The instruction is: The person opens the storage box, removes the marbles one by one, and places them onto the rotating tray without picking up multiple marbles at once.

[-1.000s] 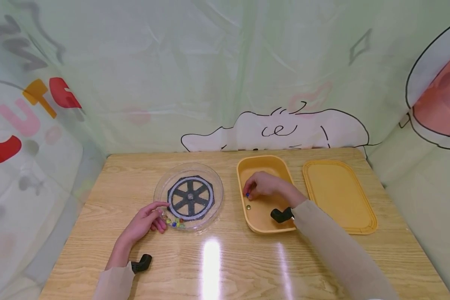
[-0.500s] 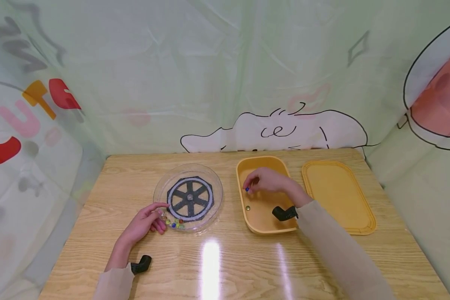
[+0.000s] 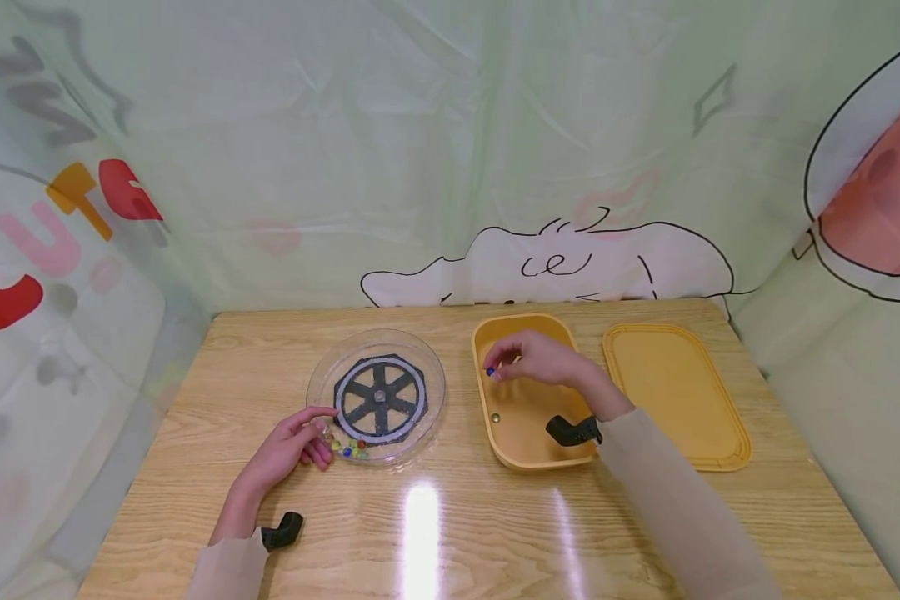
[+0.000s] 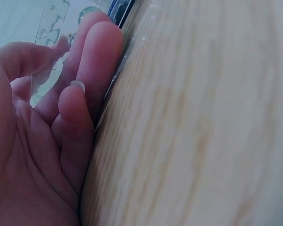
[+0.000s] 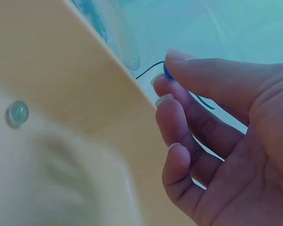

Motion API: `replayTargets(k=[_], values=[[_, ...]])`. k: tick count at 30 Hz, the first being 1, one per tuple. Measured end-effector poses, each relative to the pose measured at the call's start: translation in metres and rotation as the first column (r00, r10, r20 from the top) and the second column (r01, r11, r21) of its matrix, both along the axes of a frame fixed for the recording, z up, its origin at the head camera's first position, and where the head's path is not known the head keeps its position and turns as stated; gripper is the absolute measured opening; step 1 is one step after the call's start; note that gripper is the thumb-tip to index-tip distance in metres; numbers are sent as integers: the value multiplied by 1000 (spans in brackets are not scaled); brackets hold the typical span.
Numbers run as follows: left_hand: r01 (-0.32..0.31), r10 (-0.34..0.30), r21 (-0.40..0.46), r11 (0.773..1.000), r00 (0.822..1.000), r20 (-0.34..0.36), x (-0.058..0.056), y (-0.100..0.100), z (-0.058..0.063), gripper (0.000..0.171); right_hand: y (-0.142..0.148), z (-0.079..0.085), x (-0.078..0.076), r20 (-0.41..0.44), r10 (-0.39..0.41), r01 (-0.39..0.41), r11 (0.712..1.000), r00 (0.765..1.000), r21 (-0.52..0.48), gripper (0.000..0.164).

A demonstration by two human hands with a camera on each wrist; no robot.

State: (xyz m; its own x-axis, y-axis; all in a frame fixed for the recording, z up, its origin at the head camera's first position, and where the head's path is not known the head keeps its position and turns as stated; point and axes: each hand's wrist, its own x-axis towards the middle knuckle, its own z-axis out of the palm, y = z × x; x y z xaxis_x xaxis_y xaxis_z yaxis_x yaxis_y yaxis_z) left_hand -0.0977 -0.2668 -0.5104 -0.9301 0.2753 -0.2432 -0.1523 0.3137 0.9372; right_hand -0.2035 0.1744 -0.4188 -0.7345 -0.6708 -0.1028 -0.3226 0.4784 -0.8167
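My left hand lies on its side at the near-left edge of a round clear plastic dish. Its thumb reaches over the rim while the other fingers curl against the outside, so it grips the dish wall. Several coloured marbles gather inside the dish near that hand. Over the left part of an orange bin, my right hand pinches a blue marble between thumb and index finger. In the right wrist view the thumb mostly covers this blue marble. One greenish marble rests on the bin floor.
A black spoked wheel shape with a grey ring shows within the dish. Right of the bin lies a flat orange lid. The wooden table ends at a printed curtain behind. Each wrist carries a black mount.
My right hand has lifted slightly and shifted toward the back of the bin, carrying the blue marble. The left hand stays put on the dish.
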Motion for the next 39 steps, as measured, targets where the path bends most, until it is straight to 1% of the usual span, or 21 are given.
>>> replayTargets(k=[8,12,15,19,21,26,29,33,39], values=[[2,-2,-11,1000,1000,-2,-1,0,0,35,-13,6,10,-10,-116,115,992,993,-58,15],[3,-3,-22,1000,1000,2,-1,-1,-2,34,-22,6,13,-36,-135,133,989,990,-60,13],[2,-2,-36,999,1000,6,-1,0,-1,34,-29,6,14,-59,-126,122,991,990,-57,13],[-12,12,-48,999,1000,10,2,4,8,34,-43,7,16,-71,-103,99,994,992,-52,14],[-17,18,-51,999,1000,8,3,5,10,33,-51,8,16,-75,-94,90,995,993,-49,15],[-19,19,-50,999,1000,-4,0,1,3,34,-71,5,17,-100,-66,61,996,993,-58,15],[-16,16,-42,999,1000,-7,-1,-1,-1,34,-82,2,17,-121,-35,28,998,992,-55,14],[-14,14,-29,999,1000,-1,-1,0,-2,34,-94,-1,19,-134,7,-11,1000,991,-27,13],[-12,11,-22,1000,1000,-4,1,1,0,35,-110,-5,23,-113,27,-25,999,993,23,12]])
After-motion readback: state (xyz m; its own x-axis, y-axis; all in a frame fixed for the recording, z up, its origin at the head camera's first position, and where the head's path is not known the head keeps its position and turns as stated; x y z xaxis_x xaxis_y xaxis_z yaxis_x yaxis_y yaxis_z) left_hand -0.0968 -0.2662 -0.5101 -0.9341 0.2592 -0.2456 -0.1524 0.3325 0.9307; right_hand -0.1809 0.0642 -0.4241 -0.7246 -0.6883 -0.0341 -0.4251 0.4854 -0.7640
